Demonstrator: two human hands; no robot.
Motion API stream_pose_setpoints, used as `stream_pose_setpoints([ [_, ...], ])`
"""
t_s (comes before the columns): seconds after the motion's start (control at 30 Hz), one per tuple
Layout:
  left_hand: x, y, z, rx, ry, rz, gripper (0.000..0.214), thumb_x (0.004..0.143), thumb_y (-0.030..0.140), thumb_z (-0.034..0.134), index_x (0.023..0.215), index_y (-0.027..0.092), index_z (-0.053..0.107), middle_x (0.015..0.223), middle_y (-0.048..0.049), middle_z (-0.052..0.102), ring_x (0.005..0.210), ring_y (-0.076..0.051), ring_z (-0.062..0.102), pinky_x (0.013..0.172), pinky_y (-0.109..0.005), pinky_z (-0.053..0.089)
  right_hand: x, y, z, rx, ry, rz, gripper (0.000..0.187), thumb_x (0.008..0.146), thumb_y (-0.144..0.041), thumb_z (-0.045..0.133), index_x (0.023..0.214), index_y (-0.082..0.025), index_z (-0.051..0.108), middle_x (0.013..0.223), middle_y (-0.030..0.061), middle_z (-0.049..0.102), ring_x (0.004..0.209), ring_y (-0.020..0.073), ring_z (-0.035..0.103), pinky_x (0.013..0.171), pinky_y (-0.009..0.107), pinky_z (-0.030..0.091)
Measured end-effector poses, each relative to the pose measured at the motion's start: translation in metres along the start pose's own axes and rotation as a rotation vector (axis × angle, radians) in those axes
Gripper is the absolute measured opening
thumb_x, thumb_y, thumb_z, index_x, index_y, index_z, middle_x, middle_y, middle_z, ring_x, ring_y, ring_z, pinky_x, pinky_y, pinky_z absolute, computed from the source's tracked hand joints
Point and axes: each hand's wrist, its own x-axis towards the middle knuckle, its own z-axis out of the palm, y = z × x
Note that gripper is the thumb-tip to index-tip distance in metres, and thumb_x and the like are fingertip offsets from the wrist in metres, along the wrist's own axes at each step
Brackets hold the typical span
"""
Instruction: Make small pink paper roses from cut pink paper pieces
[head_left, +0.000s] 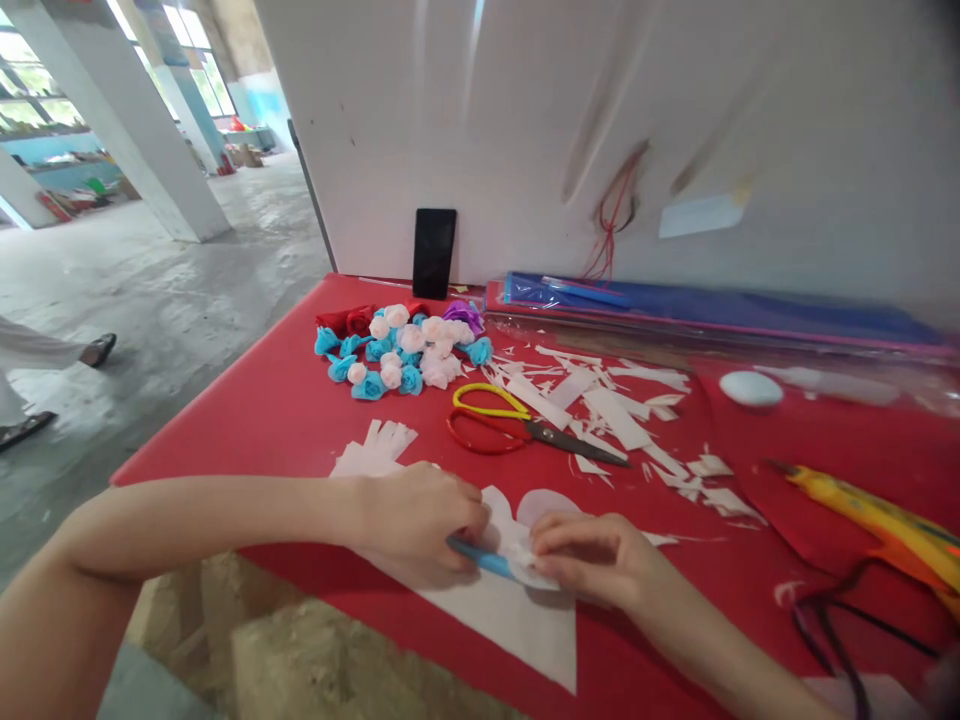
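Note:
My left hand (416, 520) is closed around a thin blue stick (480, 558) near the front edge of the red table (285, 410). My right hand (592, 555) pinches white paper (517, 545) wrapped at the stick's end. Both hands rest over a larger white sheet (517, 625) that overhangs the table's edge. Just beyond them lie yellow-and-red-handled scissors (517, 425), shut. A heap of small blue, white, red and purple paper roses (401, 350) sits farther back.
White paper scraps (630, 410) litter the middle. A yellow glue gun (877, 515) with black cord lies at right. A white oval object (750, 388), sheets in plastic (712, 310) and a black phone (433, 252) against the white wall stand behind. A person's feet (45, 385) show at left.

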Motion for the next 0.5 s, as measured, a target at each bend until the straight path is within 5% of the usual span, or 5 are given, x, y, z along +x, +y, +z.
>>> stream_pose_setpoints([
  [0.2,-0.012,-0.008,0.013,0.141,0.051,-0.011,0.009,0.073,0.023,0.059,0.08,0.019,0.06,0.079,-0.0022,0.061,0.072,-0.016,0.057,0.059,-0.024,0.039,0.001,0.001,0.0,-0.008,-0.092,-0.018,0.014,0.06,-0.033,0.071,0.055,-0.02,0.071,0.062,0.0028,0.063,0.06,0.0161,0.057,0.056,0.024,0.044],
  [0.5,-0.058,-0.031,-0.005,0.141,0.084,-0.121,0.008,0.079,0.021,0.054,0.082,0.018,0.061,0.083,-0.0018,0.063,0.079,-0.014,0.058,0.068,-0.021,0.04,0.002,0.001,-0.002,-0.071,-0.139,-0.058,0.014,0.063,-0.033,0.07,0.056,-0.021,0.07,0.062,0.0021,0.064,0.059,0.016,0.057,0.057,0.024,0.044],
])
